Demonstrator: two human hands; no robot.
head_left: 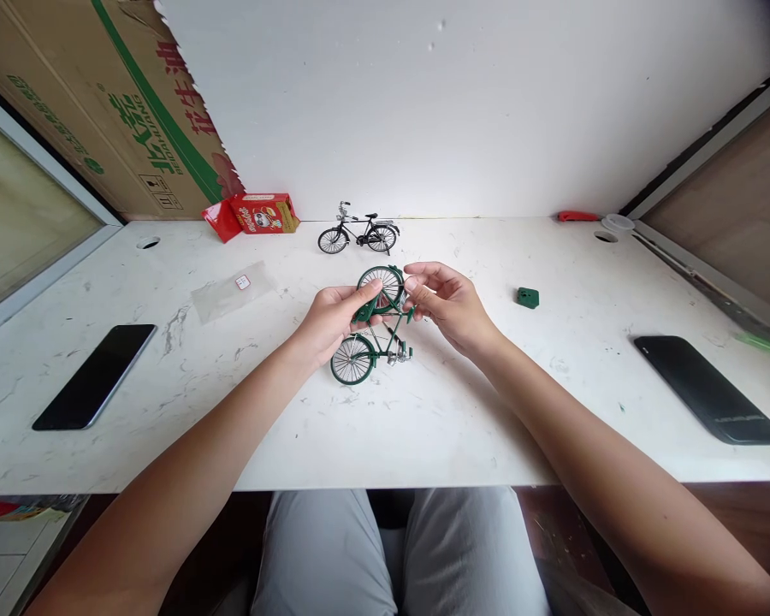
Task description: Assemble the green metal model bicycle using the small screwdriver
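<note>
A green model bicycle (352, 359) is held up on its side over the middle of the table, handlebars toward me and to the right. My left hand (334, 321) grips it, with the thumb across the wheel that is farther from me and the fingers behind. The thumb and forefinger of my right hand (453, 304) are pinched together at the right edge of that same wheel, on a thin part too small to name. Just beyond my hands, a black model bicycle (359, 233) stands upright. To the right lies a small green block (527, 297).
A dark phone (96, 376) lies at the left and a black slab-like object (709, 389) at the right. A clear plastic bag (231, 289) and a red box (266, 214) are at the back left. A red-handled tool (581, 216) rests against the back wall.
</note>
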